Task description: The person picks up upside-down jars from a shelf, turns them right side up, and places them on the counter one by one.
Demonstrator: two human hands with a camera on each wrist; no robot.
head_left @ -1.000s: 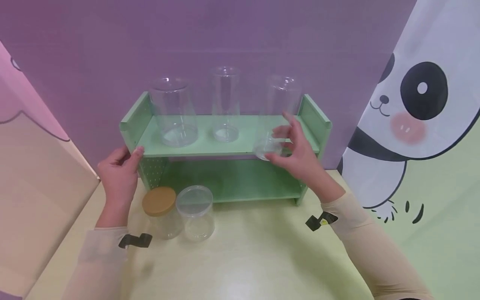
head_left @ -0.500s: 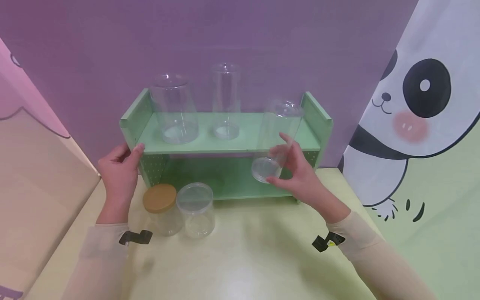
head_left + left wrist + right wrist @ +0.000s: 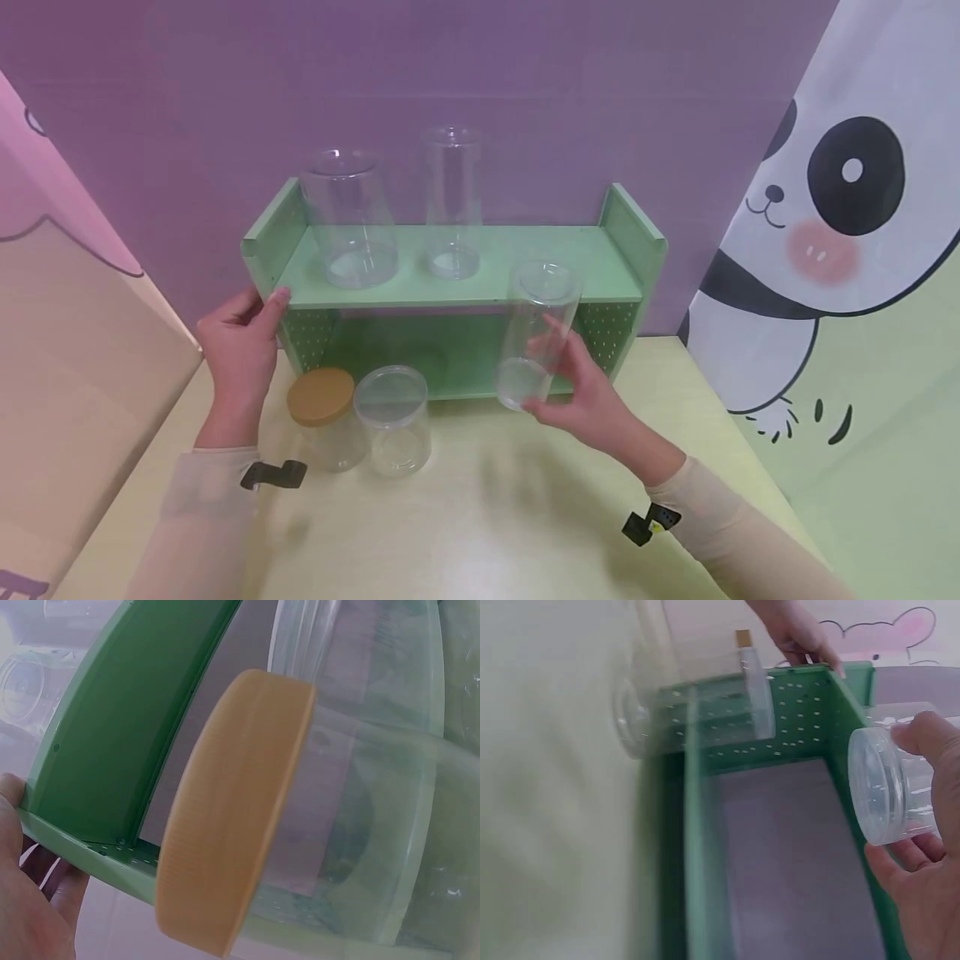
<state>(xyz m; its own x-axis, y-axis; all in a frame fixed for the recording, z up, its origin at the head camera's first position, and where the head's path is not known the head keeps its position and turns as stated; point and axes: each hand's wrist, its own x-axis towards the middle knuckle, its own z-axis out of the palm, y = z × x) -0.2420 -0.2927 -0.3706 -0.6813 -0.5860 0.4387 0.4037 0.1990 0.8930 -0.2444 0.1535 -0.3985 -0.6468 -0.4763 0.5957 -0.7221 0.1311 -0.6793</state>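
My right hand (image 3: 585, 387) grips a tall clear jar (image 3: 543, 287) low on its side, in front of the green two-tier shelf (image 3: 525, 250). In the right wrist view, thumb and fingers wrap around the clear jar (image 3: 877, 784) near its base. My left hand (image 3: 238, 346) pinches the left end of the shelf, thumb at the upper board's front corner. A wide clear jar (image 3: 348, 208) and a narrow clear one (image 3: 452, 200) stand on the upper board. Close to the left hand, a jar with a wood-coloured lid (image 3: 321, 397) stands on the table.
A shorter jar with a clear lid (image 3: 392, 396) stands right beside the wood-lidded one on the table (image 3: 465, 533). The shelf's raised side panel (image 3: 633, 225) bounds its right end. A purple wall (image 3: 525, 108) rises behind, and a panda-printed wall (image 3: 825, 275) at the right.
The right hand has carried the tall jar from the upper board's right end forward and down, to in front of the lower tier. The left hand keeps its hold on the shelf.
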